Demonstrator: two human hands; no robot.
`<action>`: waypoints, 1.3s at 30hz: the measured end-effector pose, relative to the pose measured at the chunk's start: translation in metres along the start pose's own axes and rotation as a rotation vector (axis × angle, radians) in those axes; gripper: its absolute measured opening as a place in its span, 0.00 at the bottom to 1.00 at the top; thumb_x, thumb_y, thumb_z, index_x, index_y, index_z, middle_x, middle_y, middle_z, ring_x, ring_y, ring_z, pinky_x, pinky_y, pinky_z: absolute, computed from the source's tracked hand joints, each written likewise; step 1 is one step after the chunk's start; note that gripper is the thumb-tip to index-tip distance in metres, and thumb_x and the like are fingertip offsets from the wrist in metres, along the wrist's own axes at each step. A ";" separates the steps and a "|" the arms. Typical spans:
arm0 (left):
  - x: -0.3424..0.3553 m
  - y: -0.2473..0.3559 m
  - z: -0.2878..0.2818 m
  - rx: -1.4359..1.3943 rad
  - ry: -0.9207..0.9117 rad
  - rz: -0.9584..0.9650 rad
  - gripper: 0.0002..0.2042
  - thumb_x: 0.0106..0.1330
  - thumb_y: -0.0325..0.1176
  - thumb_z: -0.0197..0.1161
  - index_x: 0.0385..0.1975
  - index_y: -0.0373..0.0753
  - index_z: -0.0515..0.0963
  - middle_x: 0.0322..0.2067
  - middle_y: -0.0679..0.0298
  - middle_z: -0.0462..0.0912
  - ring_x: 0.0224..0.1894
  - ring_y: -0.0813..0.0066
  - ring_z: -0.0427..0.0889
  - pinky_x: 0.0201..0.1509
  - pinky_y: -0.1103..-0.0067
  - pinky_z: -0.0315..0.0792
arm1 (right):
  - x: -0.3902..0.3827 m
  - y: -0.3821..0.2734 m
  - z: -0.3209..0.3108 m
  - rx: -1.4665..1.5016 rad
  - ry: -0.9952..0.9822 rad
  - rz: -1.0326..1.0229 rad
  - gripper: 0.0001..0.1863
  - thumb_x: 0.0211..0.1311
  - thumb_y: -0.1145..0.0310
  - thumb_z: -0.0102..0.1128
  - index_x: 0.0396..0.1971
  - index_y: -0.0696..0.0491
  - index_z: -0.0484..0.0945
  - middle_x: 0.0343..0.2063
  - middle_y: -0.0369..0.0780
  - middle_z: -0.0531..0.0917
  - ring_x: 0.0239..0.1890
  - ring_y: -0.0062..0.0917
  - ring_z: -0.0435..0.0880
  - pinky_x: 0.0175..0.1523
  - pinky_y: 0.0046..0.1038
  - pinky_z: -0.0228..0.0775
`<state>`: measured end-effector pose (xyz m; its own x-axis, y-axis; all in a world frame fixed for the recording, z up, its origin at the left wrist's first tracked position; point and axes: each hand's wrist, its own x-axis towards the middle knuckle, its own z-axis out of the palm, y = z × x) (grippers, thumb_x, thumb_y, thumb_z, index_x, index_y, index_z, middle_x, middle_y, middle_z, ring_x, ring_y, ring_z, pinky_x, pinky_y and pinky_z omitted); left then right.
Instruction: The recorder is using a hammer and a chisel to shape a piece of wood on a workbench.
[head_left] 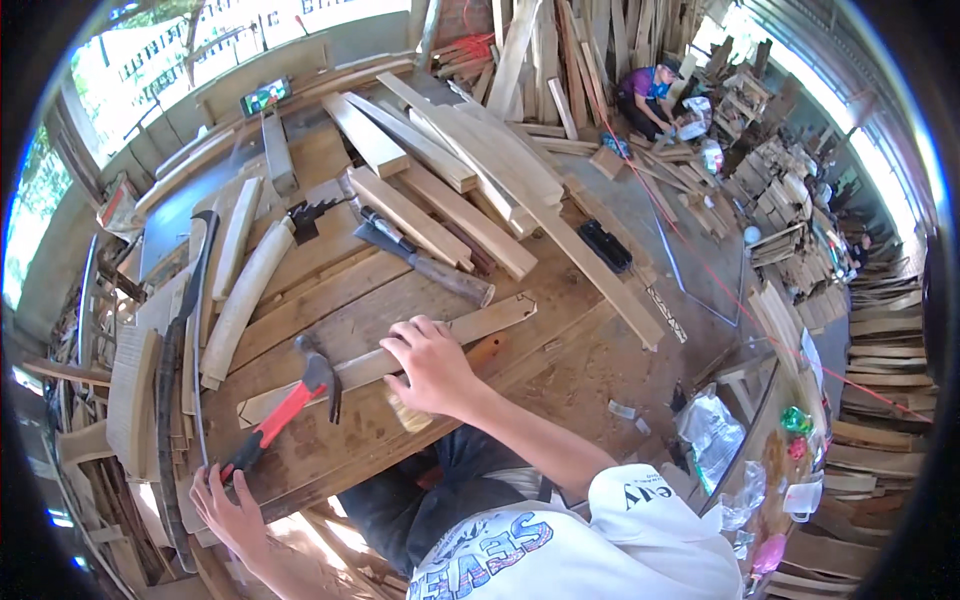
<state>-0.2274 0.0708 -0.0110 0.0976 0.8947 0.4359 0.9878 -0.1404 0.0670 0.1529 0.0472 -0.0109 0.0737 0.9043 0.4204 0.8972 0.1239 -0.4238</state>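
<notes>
A claw hammer [287, 412] with a red and black handle lies across the near left of the workbench [390, 445]. My left hand [232, 515] is at the bench edge by the end of its handle, fingers apart and not wrapped round it. Under the hammer head runs a long pale wooden strip [350, 374] with pointed ends and dark marks. My right hand [432, 366] is closed over this strip, fingers across its far side and thumb at its near side. Partly hidden beneath that hand is a brush [410, 412] with pale bristles and an orange-brown handle.
A wooden-handled chisel [440, 275], a handsaw [318, 208] and several boards [450, 215] cover the bench's far part. A black case-like object [605, 245] lies at right. Another person [650, 98] crouches among wood piles. Plastic bags [710, 435] are at right.
</notes>
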 end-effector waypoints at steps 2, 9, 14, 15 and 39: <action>0.000 -0.009 0.003 -0.040 0.015 0.043 0.20 0.68 0.42 0.57 0.50 0.31 0.74 0.53 0.54 0.73 0.55 0.52 0.70 0.60 0.61 0.63 | 0.005 0.011 0.003 0.028 -0.142 -0.018 0.22 0.49 0.59 0.70 0.43 0.53 0.80 0.44 0.38 0.79 0.51 0.32 0.73 0.56 0.36 0.64; -0.001 -0.024 -0.005 0.011 0.057 -0.037 0.20 0.69 0.44 0.55 0.49 0.31 0.74 0.50 0.52 0.74 0.55 0.51 0.70 0.59 0.60 0.63 | 0.001 0.035 -0.005 -0.105 -0.077 -0.219 0.22 0.54 0.54 0.68 0.44 0.51 0.81 0.42 0.35 0.79 0.48 0.29 0.74 0.51 0.34 0.63; -0.008 -0.031 -0.004 -0.076 0.079 -0.194 0.10 0.65 0.32 0.60 0.41 0.32 0.75 0.41 0.50 0.78 0.49 0.48 0.74 0.55 0.60 0.67 | 0.000 0.045 -0.017 0.025 -0.011 -0.191 0.21 0.48 0.55 0.71 0.37 0.53 0.80 0.38 0.39 0.81 0.45 0.34 0.78 0.50 0.37 0.68; -0.013 -0.033 -0.005 -0.075 0.042 -0.351 0.11 0.64 0.31 0.61 0.43 0.34 0.76 0.43 0.50 0.78 0.50 0.47 0.75 0.54 0.61 0.69 | 0.002 0.045 -0.018 0.035 0.039 -0.222 0.21 0.46 0.56 0.72 0.36 0.53 0.80 0.36 0.40 0.81 0.44 0.36 0.79 0.49 0.37 0.69; -0.054 -0.129 -0.127 -0.079 -0.022 -0.354 0.14 0.57 0.25 0.63 0.45 0.34 0.78 0.34 0.51 0.79 0.38 0.50 0.78 0.45 0.65 0.71 | 0.015 0.035 -0.023 0.162 -0.076 -0.157 0.17 0.44 0.63 0.71 0.34 0.55 0.79 0.34 0.39 0.78 0.42 0.36 0.75 0.50 0.35 0.67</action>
<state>-0.3755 -0.0134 0.0712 -0.2452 0.9025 0.3541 0.9487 0.1481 0.2794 0.1950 0.0554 -0.0014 -0.0993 0.8961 0.4326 0.8133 0.3236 -0.4836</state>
